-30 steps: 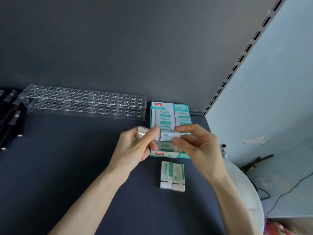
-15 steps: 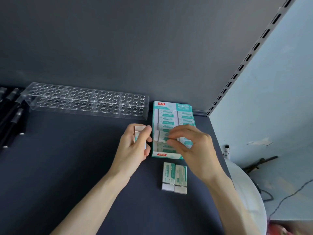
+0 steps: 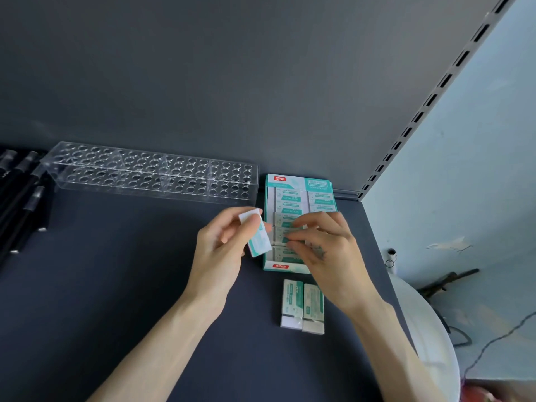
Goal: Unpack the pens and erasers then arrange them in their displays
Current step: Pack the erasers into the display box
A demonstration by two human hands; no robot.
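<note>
Because the display box (image 3: 290, 179) fills row by row, I read the left hand (image 3: 220, 248) as a holding bay — it pinches one white, teal-sleeved eraser (image 3: 258, 240) just beside the box — while the right hand (image 3: 327, 250) bends its fingertips onto the rows seated inside; whether it grips one or only presses, I can't tell. Two more erasers (image 3: 303, 307) lie side by side on the worktop (image 3: 116, 285), near the box front.

Both bare forearms reach in from the near edge of the table (image 3: 116, 285) toward its far right corner. The left hand (image 3: 222, 248) is raised, thumb and fingers pinching an eraser (image 3: 258, 237) near its upper end. The right hand (image 3: 327, 250) is palm-down with curled fingers, perhaps pinching something its fingertips hide.
</note>
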